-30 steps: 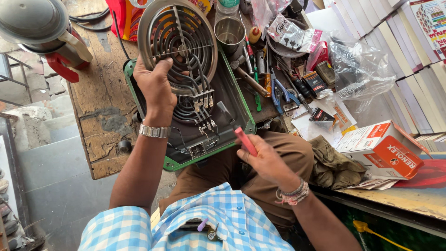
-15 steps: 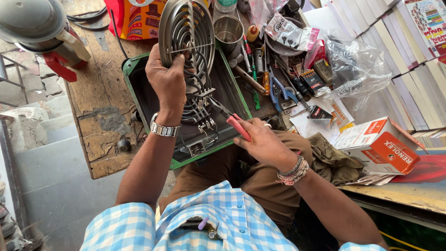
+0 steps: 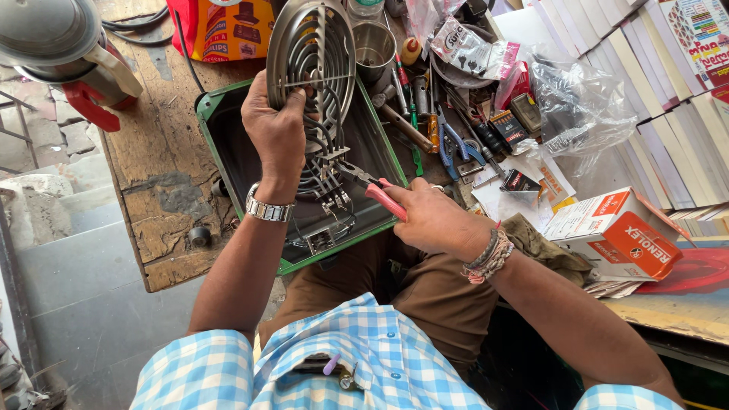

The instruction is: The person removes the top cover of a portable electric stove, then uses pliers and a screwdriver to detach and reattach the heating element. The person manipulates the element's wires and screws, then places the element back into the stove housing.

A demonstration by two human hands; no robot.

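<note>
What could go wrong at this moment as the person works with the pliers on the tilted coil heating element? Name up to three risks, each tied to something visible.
1. The left hand props the coil element on edge above the green-rimmed tray; it might slip.
2. The pink-handled pliers in the right hand bite near thin terminal tabs, which could bend.
3. Loose tools crowd the bench beside the tray and could be knocked.

Daylight is falling on a worn wooden workbench, its top cracked and stained. Left of the workbench, a grey concrete floor is stretching away, with stone steps lying beside it. Right of the workbench, stacked books are leaning in rows above a yellow-edged shelf.
</note>
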